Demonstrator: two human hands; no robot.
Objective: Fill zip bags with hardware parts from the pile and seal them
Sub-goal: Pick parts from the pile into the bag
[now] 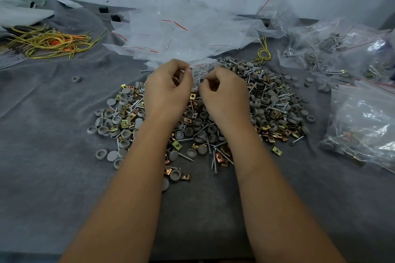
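1. My left hand (168,89) and right hand (222,96) both have fingers curled, pinching the mouth of a small clear plastic zip bag (202,71) held over the far side of the pile.
2. Screws show inside the bag; the film looks thin, slippery and floppy, so I judge the top edge by the red zip line the best hold.
3. Below lies the heap of grey round caps, silver screws and brass clips (213,121) on the grey cloth-covered bench (53,134).
4. Empty clear bags (181,34) are stacked behind; filled bags (363,117) sit right.
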